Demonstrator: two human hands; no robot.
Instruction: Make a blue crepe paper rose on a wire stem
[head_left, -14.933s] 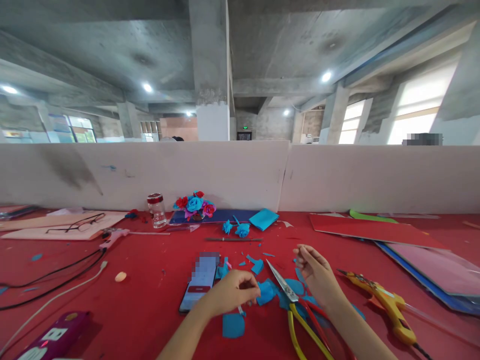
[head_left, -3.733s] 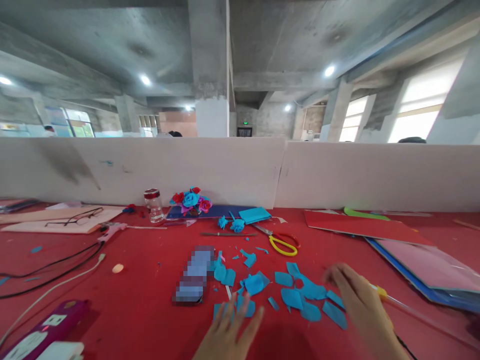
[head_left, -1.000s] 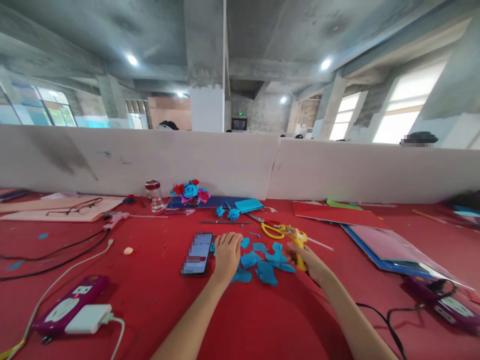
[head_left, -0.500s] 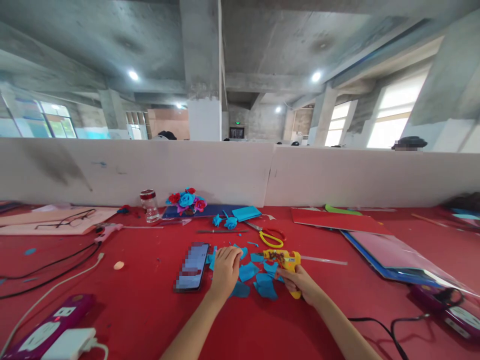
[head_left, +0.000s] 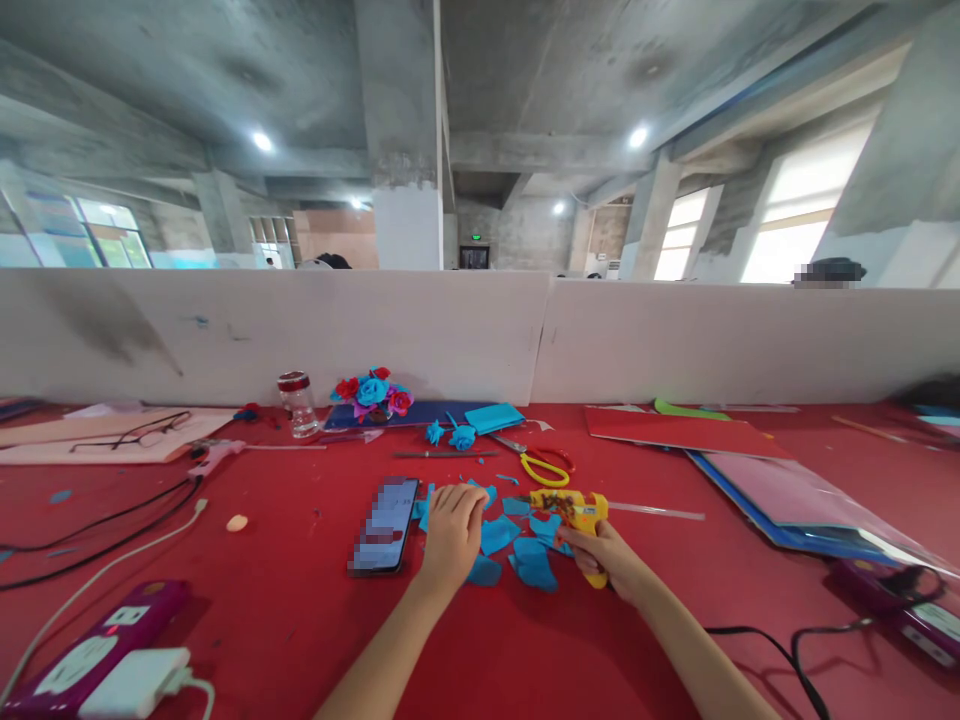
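My right hand (head_left: pixel 606 556) is wrapped round the handle of a yellow glue gun (head_left: pixel 577 510), whose nozzle points left and whose clear glue stick juts out at the back. My left hand (head_left: pixel 452 530) is closed, fingers together and bent down, between the phone (head_left: pixel 385 527) and the glue gun; what it pinches, if anything, is hidden. Several blue paper pieces (head_left: pixel 534 565) lie between and under the hands. Yellow-and-red-handled scissors (head_left: pixel 546 470) rest just behind them. Farther back are small blue paper flowers (head_left: pixel 462 437) beside a folded blue paper (head_left: pixel 493 418).
A bunch of paper flowers (head_left: pixel 373 393) and a glass jar (head_left: pixel 300 405) stand near the white partition (head_left: pixel 390 320). Power strips (head_left: pixel 97 650) and cables lie at both sides. Coloured sheets (head_left: pixel 787 490) and glasses (head_left: pixel 142 432) are farther out.
The view has shifted slightly. My right hand and the glue gun have moved a little to the right; my left hand keeps nearly the same place and closed pose.
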